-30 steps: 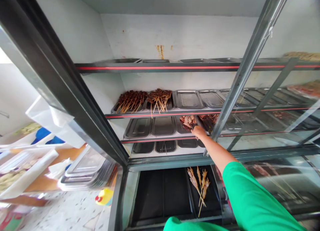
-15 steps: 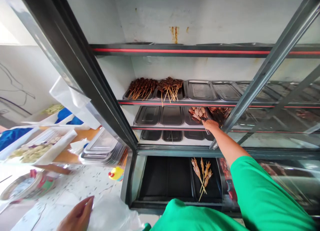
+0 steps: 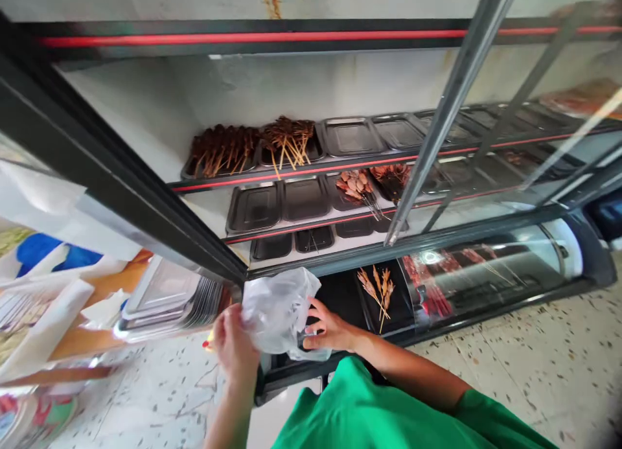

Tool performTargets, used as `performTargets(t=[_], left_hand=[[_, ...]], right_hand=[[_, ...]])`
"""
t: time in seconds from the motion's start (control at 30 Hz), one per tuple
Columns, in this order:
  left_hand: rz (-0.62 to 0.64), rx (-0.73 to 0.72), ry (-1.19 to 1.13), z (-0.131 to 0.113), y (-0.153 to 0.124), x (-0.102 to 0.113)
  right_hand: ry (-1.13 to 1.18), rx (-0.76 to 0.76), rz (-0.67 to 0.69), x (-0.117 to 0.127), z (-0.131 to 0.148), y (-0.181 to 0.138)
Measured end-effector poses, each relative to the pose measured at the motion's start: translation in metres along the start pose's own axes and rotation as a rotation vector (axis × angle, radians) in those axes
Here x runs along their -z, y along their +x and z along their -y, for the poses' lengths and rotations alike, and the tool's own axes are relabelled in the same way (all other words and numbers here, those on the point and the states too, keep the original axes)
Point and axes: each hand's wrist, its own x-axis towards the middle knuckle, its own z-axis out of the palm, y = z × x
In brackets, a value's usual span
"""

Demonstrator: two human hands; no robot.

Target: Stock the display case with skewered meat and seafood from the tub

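Note:
In front of the display case I have a crumpled clear plastic bag [image 3: 276,310]. My left hand [image 3: 236,339] is closed on the bag's left edge. My right hand [image 3: 333,329] is at its right side, fingers curved and apart, seemingly touching the plastic. Just beyond the right hand, a few pale meat skewers [image 3: 379,290] lie on a black tray at the bottom of the case. On the middle shelf, a bunch of meat skewers [image 3: 356,186] rests with its sticks jutting over the shelf edge.
Dark skewers [image 3: 226,148] fill two trays on the shelf above. Metal trays [image 3: 255,206] line the shelves. A sliding door frame [image 3: 447,118] crosses the case at right. Stacked trays [image 3: 162,290] stand on a wooden table at left. Red-handled tongs or similar lie behind the curved glass [image 3: 525,261].
My right hand has let go of the skewers on the middle shelf and come down to the bag. My left hand has raised the bag and moved right. The view has shifted.

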Motion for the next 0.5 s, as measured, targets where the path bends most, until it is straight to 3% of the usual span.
performTargets(t=[0.1, 0.2, 0.3, 0.37, 0.5], left_hand=[[0.422, 0.042, 0.090, 0.023, -0.033, -0.033], [0.842, 0.071, 0.122, 0.039, -0.065, -0.054], [1.070, 0.021, 0.277, 0.052, -0.084, -0.068], [1.169, 0.085, 0.346, 0.059, -0.096, -0.077], [1.372, 0.365, 0.286, 0.071, -0.145, -0.096]], right_hand=[[-0.100, -0.012, -0.288, 0.003, -0.020, -0.017], [-0.296, 0.027, -0.709, 0.029, -0.033, -0.049], [-0.496, 0.111, -1.094, 0.061, -0.042, -0.103], [-0.641, 0.180, -1.214, 0.073, -0.049, -0.144], [-0.859, 0.235, -1.221, 0.065, -0.068, -0.212]])
